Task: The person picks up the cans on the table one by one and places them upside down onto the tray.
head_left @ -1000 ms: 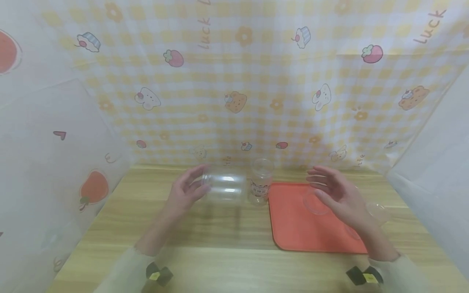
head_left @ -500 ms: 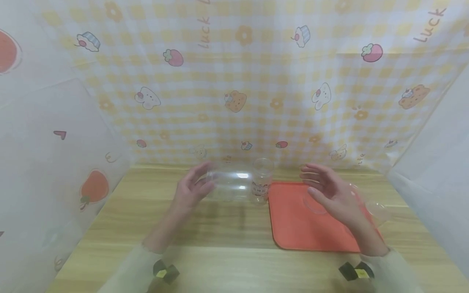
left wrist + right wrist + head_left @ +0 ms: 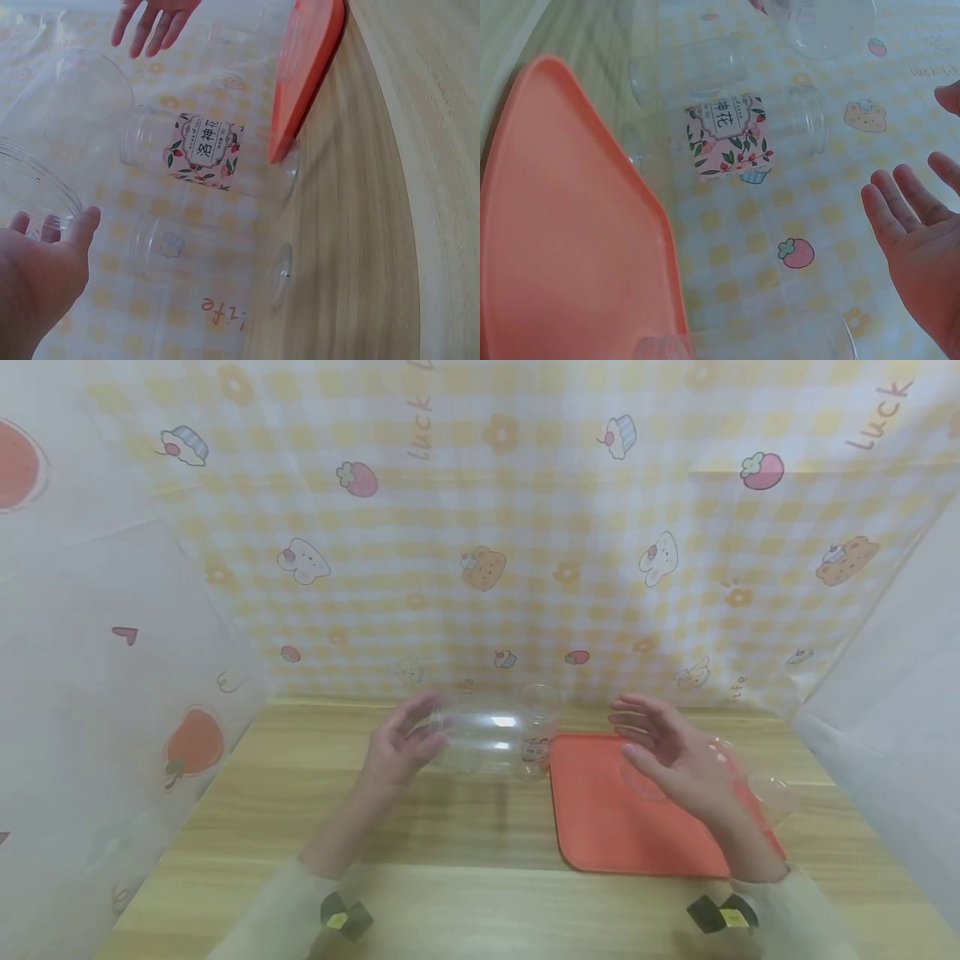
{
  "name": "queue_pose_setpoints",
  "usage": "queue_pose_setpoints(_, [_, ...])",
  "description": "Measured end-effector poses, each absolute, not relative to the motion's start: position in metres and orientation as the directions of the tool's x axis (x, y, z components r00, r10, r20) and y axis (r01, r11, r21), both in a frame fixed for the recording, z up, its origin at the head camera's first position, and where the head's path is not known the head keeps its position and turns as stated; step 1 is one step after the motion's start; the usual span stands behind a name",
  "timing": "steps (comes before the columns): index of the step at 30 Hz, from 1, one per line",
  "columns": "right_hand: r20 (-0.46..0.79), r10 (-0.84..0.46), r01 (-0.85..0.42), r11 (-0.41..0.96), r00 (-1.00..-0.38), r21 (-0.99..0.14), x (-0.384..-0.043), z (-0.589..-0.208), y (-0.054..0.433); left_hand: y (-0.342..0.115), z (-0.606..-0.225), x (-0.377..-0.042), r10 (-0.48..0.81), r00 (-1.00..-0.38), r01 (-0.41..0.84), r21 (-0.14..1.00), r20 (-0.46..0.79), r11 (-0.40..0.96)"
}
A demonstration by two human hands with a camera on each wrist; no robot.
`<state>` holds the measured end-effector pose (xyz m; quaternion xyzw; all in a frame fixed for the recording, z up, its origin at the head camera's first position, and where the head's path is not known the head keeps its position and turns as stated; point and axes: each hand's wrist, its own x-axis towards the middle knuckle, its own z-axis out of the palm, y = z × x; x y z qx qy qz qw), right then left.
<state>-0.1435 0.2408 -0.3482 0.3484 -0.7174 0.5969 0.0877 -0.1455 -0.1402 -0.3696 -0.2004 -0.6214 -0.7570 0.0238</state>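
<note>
My left hand [image 3: 405, 743] grips a clear plastic jar [image 3: 480, 731] by its ridged neck, thumb on one side and fingers on the other. The jar lies sideways above the table, its base pointing right. In the head view it overlaps a standing clear jar with a pink floral label [image 3: 202, 154]. A plain clear jar [image 3: 214, 251] stands beside the labelled one in the left wrist view. My right hand [image 3: 667, 756] hovers above the orange tray [image 3: 622, 839], fingers extended, thumb apart, holding nothing.
Clear round-rimmed plastic containers stand at the tray, one [image 3: 641, 781] partly hidden by the right hand. Another clear container [image 3: 776, 789] is at the tray's right. A yellow checked cloth [image 3: 570, 510] hangs behind the wooden table [image 3: 450, 827].
My left hand has moved right with the clear jar, which now overlaps the labelled jar in the head view. My right hand has shifted slightly left, still holding nothing.
</note>
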Motion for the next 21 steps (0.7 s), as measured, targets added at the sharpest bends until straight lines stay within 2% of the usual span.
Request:
queue_pose_setpoints(8, [0.497, -0.419, -0.571, 0.063, -0.76, -0.819, -0.146, -0.349, 0.237, -0.134, -0.372, -0.147, 0.224, -0.917, 0.267, 0.926, 0.329, -0.266])
queue_pose_setpoints(21, [0.585, -0.455, -0.644, -0.032, -0.671, -0.764, -0.153, -0.352, 0.223, -0.123, -0.372, -0.148, 0.218, -0.923, 0.255, 0.929, 0.317, -0.269])
